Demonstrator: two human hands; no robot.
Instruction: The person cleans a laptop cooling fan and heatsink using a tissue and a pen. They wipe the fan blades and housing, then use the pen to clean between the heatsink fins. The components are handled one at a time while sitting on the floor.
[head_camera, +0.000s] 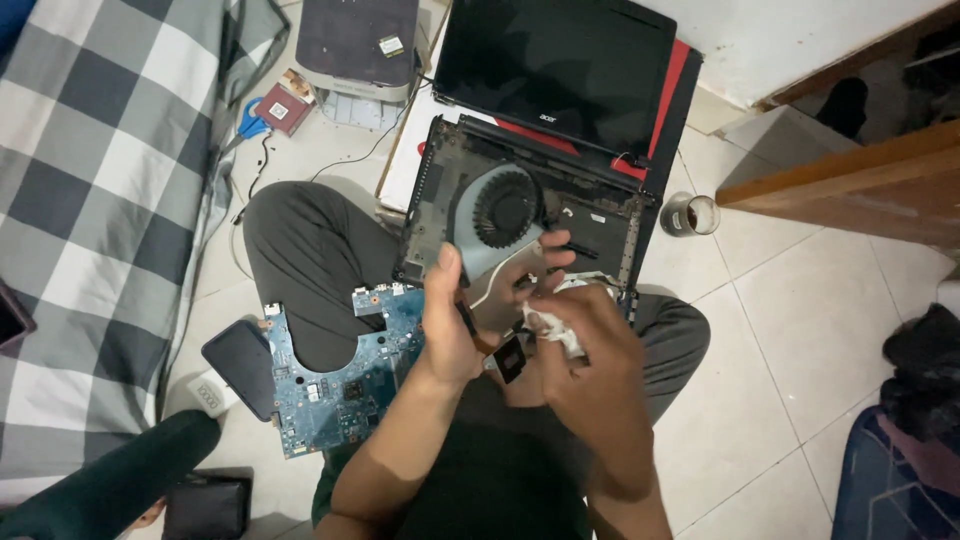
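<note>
Left hand grips heatsink fan assembly; right hand pinches white tissue; blue motherboard at eight o'clock.

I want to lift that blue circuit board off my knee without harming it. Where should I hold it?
Probably take the blue circuit board by its bare outer edges, pinching the long left edge, which overhangs the knee toward the floor. Come from the left: the left hand and right hand crowd its right end, and chips cover its face.

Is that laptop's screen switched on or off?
Off. The laptop screen is black all over, and the laptop base lies opened up with its fan exposed.
</note>
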